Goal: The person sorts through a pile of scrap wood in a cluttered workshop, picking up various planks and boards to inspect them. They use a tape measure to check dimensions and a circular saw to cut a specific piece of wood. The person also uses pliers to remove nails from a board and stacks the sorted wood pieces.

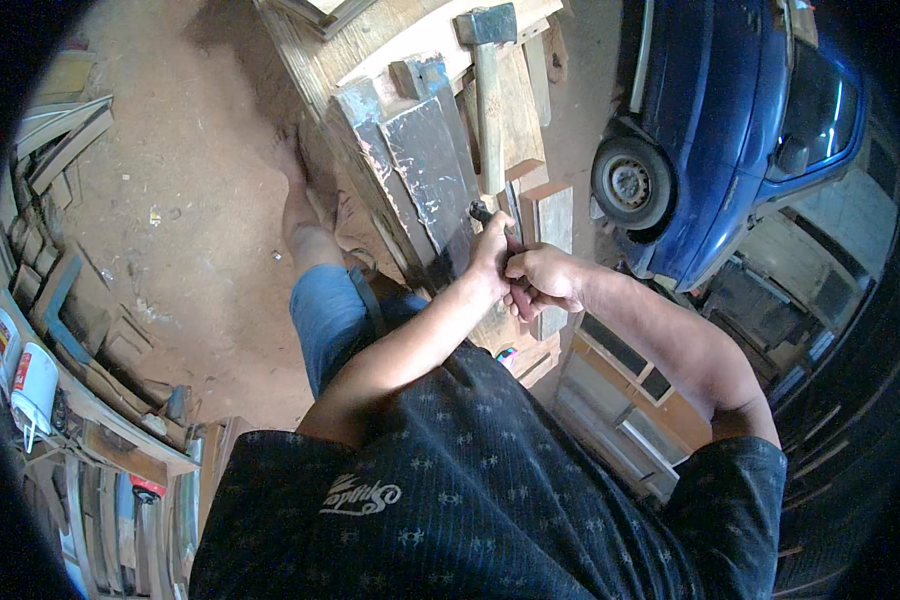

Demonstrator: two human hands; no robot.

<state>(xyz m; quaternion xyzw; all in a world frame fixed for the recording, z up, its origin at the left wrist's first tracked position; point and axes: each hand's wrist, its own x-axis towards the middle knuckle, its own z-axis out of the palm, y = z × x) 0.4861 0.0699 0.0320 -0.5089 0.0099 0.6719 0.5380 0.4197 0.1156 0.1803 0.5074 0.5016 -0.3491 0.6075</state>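
Both my hands meet around one slim hand tool in front of my chest. Its dark metal end (pixel 480 211) sticks out past my left hand (pixel 490 253), and a reddish handle end (pixel 523 301) shows below my right hand (pixel 546 276). The fingers hide its middle, so its exact kind cannot be told. Just beyond the hands lies a hatchet (pixel 487 112) with a pale wooden handle pointing towards me. Beside it is a thick timber piece (pixel 429 169) with dark, peeling paint. A squared wood block (pixel 551 225) lies right of my hands.
Boards (pixel 307 56) and offcuts surround the hatchet. To the right stands a blue vehicle (pixel 709 112). Wooden frames (pixel 64 300) and white plastic containers (pixel 34 386) line the left side. My bare leg (pixel 300 217) extends over the earthen floor (pixel 187 187).
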